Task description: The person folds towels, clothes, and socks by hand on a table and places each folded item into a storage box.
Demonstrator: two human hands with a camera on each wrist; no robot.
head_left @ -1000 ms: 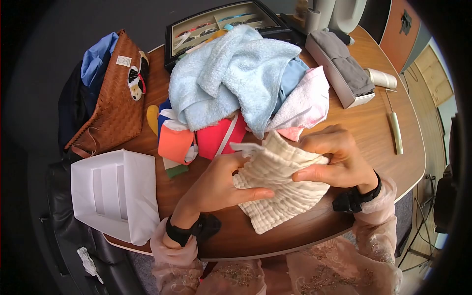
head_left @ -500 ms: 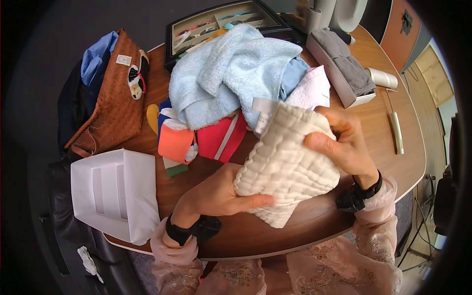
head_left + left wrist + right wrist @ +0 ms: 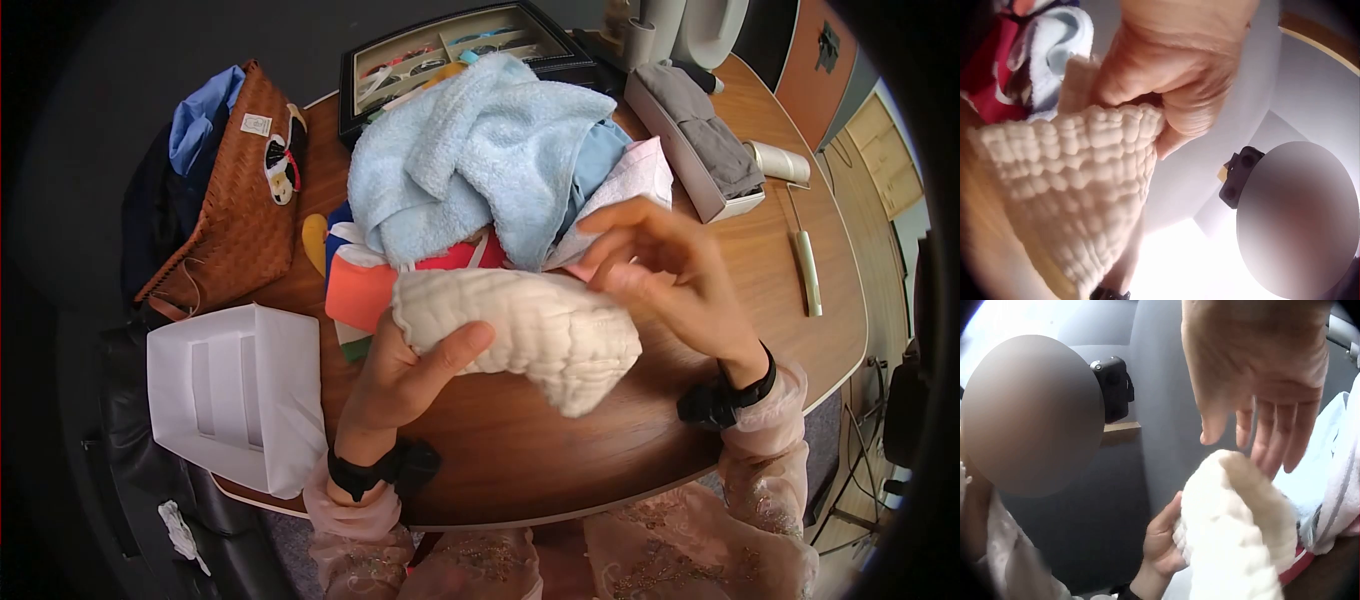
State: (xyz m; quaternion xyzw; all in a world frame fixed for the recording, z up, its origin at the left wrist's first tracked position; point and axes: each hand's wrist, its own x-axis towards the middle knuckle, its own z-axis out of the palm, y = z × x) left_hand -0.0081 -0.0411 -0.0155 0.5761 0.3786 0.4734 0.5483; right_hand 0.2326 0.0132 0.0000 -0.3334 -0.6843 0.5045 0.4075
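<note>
A cream crinkled gauze cloth (image 3: pixel 520 325), folded over into a thick bundle, is held above the front of the table. My left hand (image 3: pixel 398 378) grips its left end, thumb lying across the near side. In the left wrist view the quilted squares of the cloth (image 3: pixel 1079 169) hang below that hand. Beside the right end of the bundle is my right hand (image 3: pixel 690 285), its fingers loosely extended. The right wrist view shows this hand (image 3: pixel 1260 381) with its fingers straight, close over the cloth's folded top.
Behind lies a heap with a light blue towel (image 3: pixel 450 160), a pink-white cloth (image 3: pixel 635 180) and an orange piece (image 3: pixel 358 290). At left stand a white fabric bin (image 3: pixel 290 400) and a woven basket (image 3: pixel 235 210). A box of grey cloth (image 3: pixel 705 190) and a lint roller (image 3: pixel 780 160) are at right.
The cloth has turned from flat and upright to a sideways folded bundle. My right hand has let go of it, and my left hand has swung up with its end.
</note>
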